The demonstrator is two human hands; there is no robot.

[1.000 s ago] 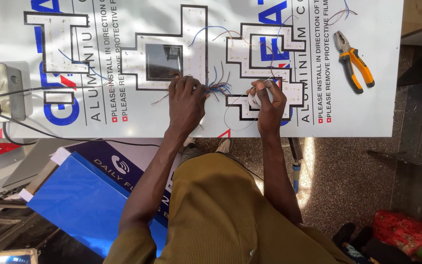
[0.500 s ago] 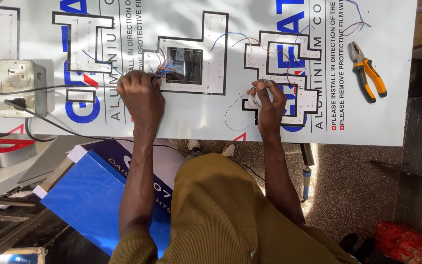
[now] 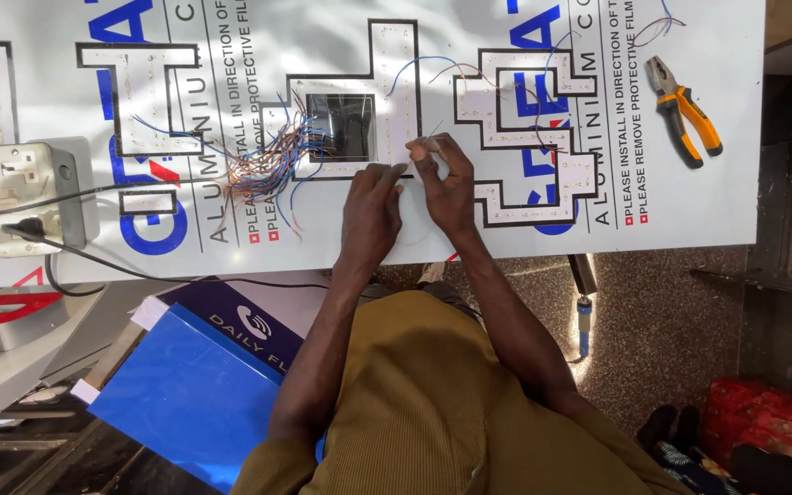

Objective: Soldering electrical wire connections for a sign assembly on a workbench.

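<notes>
I'm seeing both hands working together at centre frame on the white panel (image 3: 708,211). Right hand (image 3: 446,183) is pinching a thin wire end (image 3: 425,142) between thumb and fingertips, so it's grasping the wire. Left hand (image 3: 370,206) is lying on the panel just at 9 o'clock of the right one, fingertips reaching toward the same wire end; I can't tell whether it's gripping anything. The wire is sitting at 12 o'clock of the right hand, just beside the dark square cutout (image 3: 341,126). A bundle of loose wires (image 3: 268,160) is spreading out at 9 o'clock of the cutout, well clear of both hands. Orange-handled pliers (image 3: 685,110) are lying at 3 o'clock, far off. A grey socket box (image 3: 34,197) is sitting at the panel's 9 o'clock edge. A blue folder (image 3: 185,394) is lying at 7 o'clock, below the panel.
</notes>
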